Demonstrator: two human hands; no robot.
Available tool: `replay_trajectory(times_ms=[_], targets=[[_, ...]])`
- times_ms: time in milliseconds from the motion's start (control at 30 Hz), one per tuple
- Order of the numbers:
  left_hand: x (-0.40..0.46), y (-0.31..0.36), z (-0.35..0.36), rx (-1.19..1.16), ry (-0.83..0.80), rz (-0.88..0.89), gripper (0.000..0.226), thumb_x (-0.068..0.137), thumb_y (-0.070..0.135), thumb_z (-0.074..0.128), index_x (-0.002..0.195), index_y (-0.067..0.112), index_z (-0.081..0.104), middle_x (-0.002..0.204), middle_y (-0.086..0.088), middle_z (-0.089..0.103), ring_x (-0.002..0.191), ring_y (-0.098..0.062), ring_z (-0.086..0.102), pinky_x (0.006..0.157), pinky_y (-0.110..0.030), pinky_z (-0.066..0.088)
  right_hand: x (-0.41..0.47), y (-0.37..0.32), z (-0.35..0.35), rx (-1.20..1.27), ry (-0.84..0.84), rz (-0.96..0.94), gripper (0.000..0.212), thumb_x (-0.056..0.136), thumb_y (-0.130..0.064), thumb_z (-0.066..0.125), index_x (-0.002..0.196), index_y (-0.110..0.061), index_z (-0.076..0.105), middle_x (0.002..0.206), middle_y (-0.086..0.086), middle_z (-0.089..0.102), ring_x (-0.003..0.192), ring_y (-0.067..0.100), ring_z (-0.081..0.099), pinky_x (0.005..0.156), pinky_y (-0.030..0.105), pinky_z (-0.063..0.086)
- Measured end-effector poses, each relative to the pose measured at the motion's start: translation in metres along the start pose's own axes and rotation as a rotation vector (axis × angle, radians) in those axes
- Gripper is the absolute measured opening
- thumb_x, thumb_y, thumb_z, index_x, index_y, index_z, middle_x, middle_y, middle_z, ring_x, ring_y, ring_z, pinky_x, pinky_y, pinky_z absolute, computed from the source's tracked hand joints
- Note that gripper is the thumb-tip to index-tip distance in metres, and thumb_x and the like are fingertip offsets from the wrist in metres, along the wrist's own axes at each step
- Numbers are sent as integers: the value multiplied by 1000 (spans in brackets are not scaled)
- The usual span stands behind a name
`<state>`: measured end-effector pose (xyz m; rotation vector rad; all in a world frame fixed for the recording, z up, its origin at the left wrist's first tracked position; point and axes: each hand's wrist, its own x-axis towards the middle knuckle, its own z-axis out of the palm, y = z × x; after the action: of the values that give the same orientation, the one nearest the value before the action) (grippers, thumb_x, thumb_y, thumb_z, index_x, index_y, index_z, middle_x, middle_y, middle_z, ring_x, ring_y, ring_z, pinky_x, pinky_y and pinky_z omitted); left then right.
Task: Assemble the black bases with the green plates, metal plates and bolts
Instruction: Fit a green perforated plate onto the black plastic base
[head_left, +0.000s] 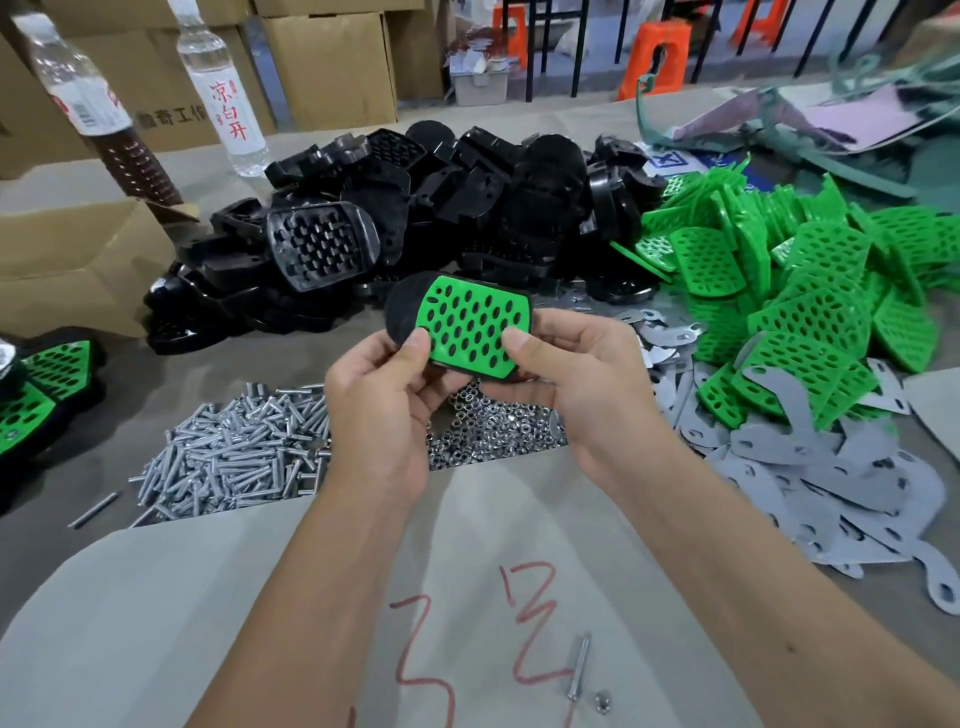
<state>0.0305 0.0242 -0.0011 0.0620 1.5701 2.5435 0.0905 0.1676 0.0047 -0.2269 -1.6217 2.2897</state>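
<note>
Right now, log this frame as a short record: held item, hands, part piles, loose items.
held: green plate seated on a black base
left hand: thumb pressing plate's left edge
right hand: thumb on plate's right edge
piles: black bases, green plates, metal plates, bolts, nuts
loose: one bolt, one nut

Black base (402, 317) mostly hidden behind green plate (470, 327), left hand (376, 400) covers part of nut heap (491, 431), finished assemblies (39, 384) cut off at left edge, bottles (223, 78) cropped at top, bg stools blurred
</note>
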Motion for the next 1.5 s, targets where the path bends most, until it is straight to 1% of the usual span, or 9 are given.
replay_trajectory(times_ms=[233, 433, 567, 700, 867, 1033, 1233, 1367, 1500], targets=[[1, 0, 1, 169, -5, 49, 17, 103, 4, 57, 98, 8, 73, 85, -6, 78, 71, -18, 74, 59, -30, 60, 1, -5, -10, -59, -69, 110, 16, 96, 1, 68, 112, 1, 70, 107, 21, 76, 97, 32, 78, 78, 43, 65], [-4, -3, 7, 36, -39, 0, 12, 100, 12, 65, 111, 9, 70, 108, -15, 76, 96, -31, 74, 73, -38, 61, 0, -1, 1, -95, 30, 27, 16, 95, 1, 70, 110, 4, 69, 103, 28, 74, 85, 32, 79, 63, 37, 64], [-5, -8, 9, 54, -10, 57, 24, 90, 16, 69, 113, 12, 66, 113, -17, 73, 115, -46, 67, 86, -52, 59, -1, 4, 6, -206, 6, -29, 15, 95, -5, 73, 110, -6, 72, 96, 13, 80, 86, 27, 79, 66, 33, 65], [0, 4, -1, 88, 83, 152, 26, 83, 20, 71, 107, 11, 68, 95, -2, 77, 91, -21, 75, 74, -37, 61, -4, 8, 14, -316, -51, -83, 22, 95, -11, 74, 116, -12, 69, 95, 9, 79, 86, 23, 78, 66, 37, 66], [19, 35, -39, 139, 253, 306, 12, 83, 17, 69, 95, 16, 68, 86, 6, 75, 84, -13, 72, 71, -31, 59, 6, 8, 45, -1074, -207, -380, 9, 92, -19, 78, 100, -19, 75, 84, -11, 69, 76, 0, 62, 75, 17, 50], [31, 46, -64, 136, 392, 373, 9, 90, 9, 66, 98, 12, 67, 89, 0, 72, 81, -13, 69, 68, -31, 58, 16, 13, 101, -1581, -626, -380, 32, 90, -29, 70, 119, -17, 63, 110, 4, 54, 111, 31, 55, 91, 43, 50], [32, 44, -67, 217, 422, 385, 13, 83, 17, 67, 96, 14, 64, 93, -6, 72, 86, -19, 70, 73, -39, 62, 26, 13, 109, -1551, -678, -278, 19, 89, -18, 69, 85, -19, 51, 84, -2, 43, 94, 34, 59, 72, 34, 39], [26, 41, -66, 262, 419, 451, 14, 84, 19, 65, 97, 14, 63, 92, -3, 70, 85, -17, 66, 76, -42, 61, 35, 14, 95, -1460, -606, -300, 11, 93, -13, 68, 87, -17, 60, 75, -4, 56, 75, 22, 60, 65, 34, 39], [20, 38, -66, 342, 352, 498, 15, 88, 17, 65, 102, 14, 64, 92, 1, 70, 86, -13, 66, 78, -41, 61, 43, 15, 73, -1033, -388, -232, 14, 98, -10, 69, 94, -22, 63, 70, -11, 60, 56, 2, 51, 59, 19, 41]])
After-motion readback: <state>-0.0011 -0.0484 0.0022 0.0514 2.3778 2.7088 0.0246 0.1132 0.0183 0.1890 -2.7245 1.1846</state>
